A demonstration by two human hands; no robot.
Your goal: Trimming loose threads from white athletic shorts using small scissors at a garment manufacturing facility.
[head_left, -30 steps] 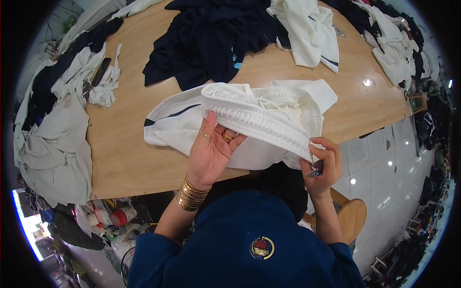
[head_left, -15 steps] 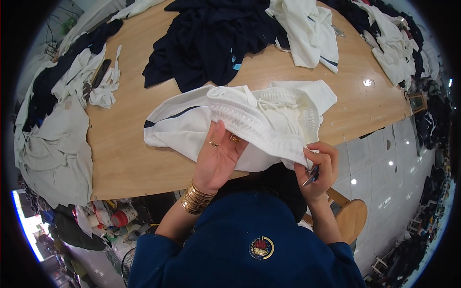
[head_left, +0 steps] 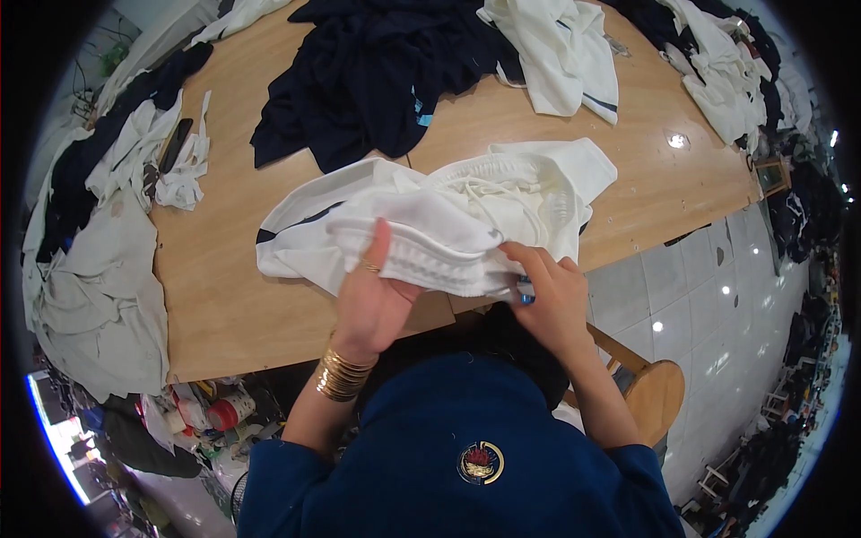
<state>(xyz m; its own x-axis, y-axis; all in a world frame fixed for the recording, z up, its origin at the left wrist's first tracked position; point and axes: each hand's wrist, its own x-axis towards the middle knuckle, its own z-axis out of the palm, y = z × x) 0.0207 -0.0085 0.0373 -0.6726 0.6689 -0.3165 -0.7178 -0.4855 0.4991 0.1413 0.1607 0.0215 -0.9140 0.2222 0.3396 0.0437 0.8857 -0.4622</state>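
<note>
A pair of white drawstring pants (head_left: pixel 305 247) with a navy stripe lies bunched at the table's near edge, its elastic waistband (head_left: pixel 421 260) turned toward me. My left hand (head_left: pixel 372 309), gold bangles on its wrist, holds the waistband with the thumb on top and the fingers hidden beneath the cloth. At the right end of the band, my right hand (head_left: pixel 552 291) pinches the fabric. A small tool with blue on it (head_left: pixel 526 289), which looks like thread snips, sits in that hand, mostly covered by the fingers. White cords show inside the waist opening.
Across the wooden table (head_left: pixel 215 305), a navy garment heap (head_left: pixel 359 81) and a white garment (head_left: pixel 556 63) lie at the back. Pale clothes (head_left: pixel 99 296) hang over the left edge, a dark phone-like object (head_left: pixel 175 143) among scraps. A wooden stool (head_left: pixel 655 394) stands at the right.
The waistband's near side has been folded over and lowered. My right hand has moved left and turned knuckles up, covering more of the tool. My left hand has shifted slightly left.
</note>
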